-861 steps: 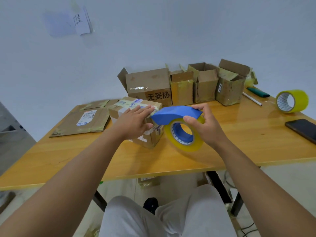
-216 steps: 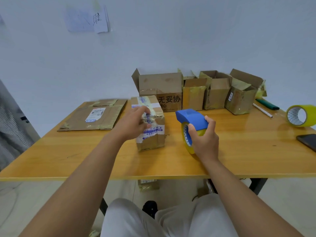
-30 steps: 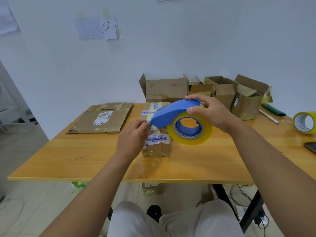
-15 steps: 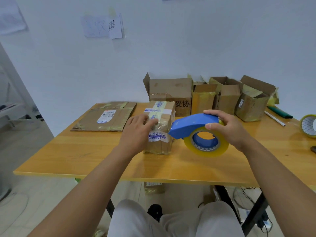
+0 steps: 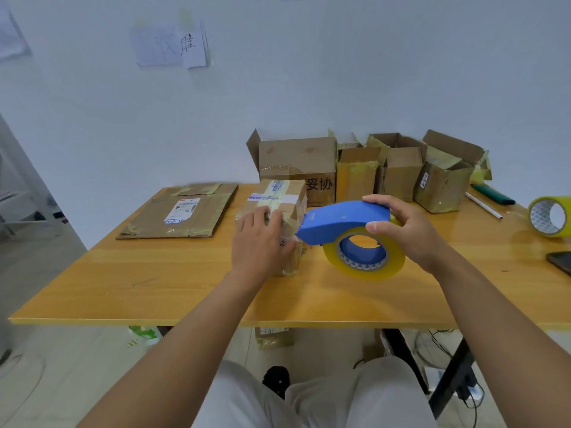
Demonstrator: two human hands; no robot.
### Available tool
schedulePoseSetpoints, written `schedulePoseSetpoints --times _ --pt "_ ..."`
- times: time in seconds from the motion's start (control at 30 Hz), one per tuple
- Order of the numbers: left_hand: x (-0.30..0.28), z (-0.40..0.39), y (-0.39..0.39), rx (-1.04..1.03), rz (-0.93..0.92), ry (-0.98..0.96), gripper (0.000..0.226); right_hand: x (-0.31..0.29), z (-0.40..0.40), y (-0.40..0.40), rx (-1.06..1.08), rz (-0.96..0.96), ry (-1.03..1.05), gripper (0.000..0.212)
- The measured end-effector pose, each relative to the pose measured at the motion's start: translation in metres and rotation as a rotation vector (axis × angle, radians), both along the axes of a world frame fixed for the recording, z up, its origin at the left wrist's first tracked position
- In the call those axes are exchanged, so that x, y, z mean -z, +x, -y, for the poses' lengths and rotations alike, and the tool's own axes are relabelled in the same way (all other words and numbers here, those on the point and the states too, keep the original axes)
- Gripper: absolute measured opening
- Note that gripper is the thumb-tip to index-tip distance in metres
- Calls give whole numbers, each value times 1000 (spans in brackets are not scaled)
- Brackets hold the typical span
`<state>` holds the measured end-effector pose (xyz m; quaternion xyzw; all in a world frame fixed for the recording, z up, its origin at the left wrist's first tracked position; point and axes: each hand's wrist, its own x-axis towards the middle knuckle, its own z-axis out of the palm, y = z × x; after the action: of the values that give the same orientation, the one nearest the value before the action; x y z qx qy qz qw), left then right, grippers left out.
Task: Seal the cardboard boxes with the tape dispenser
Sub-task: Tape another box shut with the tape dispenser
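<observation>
with your left hand (image 5: pixel 262 242) pressing flat on the small brown taped cardboard box (image 5: pixel 278 208) at the wooden table's (image 5: pixel 185 288) middle, keep your right hand (image 5: pixel 404 230) gripping the blue tape dispenser (image 5: pixel 346 223) with its nose at the box's right side, and pull steadily.

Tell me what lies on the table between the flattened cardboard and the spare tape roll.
In the head view: the small box under the left hand, then the tape dispenser gripped by the right hand.

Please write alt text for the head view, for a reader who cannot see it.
A person's right hand holds a blue tape dispenser against a small box that the left hand steadies on a wooden table. Four open boxes stand behind.
</observation>
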<state>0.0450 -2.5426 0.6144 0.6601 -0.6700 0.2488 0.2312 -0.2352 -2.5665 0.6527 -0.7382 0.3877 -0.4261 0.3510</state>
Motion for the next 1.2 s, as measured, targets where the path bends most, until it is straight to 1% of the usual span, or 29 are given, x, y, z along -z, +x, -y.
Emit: schedulePoseSetpoints --times 0.13,0.3,0.63,0.7,0.83,0.93,0.97,1.0,1.07,1.1,1.13,1.2 --pt "1 -5 13 73 -32 39 57 -2 -4 -4 -39 11 10 56" --pt "-5 -8 16 87 -52 73 55 -5 -7 -5 -68 0 18 56" --pt "-6 -9 16 115 -109 100 55 -20 -5 11 -78 -212 -64 50" --pt "-8 -11 21 149 -122 137 58 -26 0 22 -93 -240 -74 50" --pt "-15 -12 32 184 -92 265 70 -45 8 42 -103 -271 -98 49" --pt "-20 -12 33 177 -96 309 71 -63 9 52 -73 -313 -102 45" --pt "-21 -12 32 179 -95 316 71 -66 10 55 -66 -337 -77 43" --pt "-21 -12 32 179 -99 320 70 -67 11 58 -73 -402 -55 41" --pt "-21 -12 33 178 -114 329 68 -55 16 62 -78 -592 -46 44" --pt "-21 -12 34 180 -125 332 67 -44 20 61 -42 -609 -50 45" --pt "-21 -12 34 184 -138 332 66 -33 22 59 17 -552 -48 45" --pt "-23 -13 32 191 -165 327 64 -18 24 53 141 -349 -25 45"
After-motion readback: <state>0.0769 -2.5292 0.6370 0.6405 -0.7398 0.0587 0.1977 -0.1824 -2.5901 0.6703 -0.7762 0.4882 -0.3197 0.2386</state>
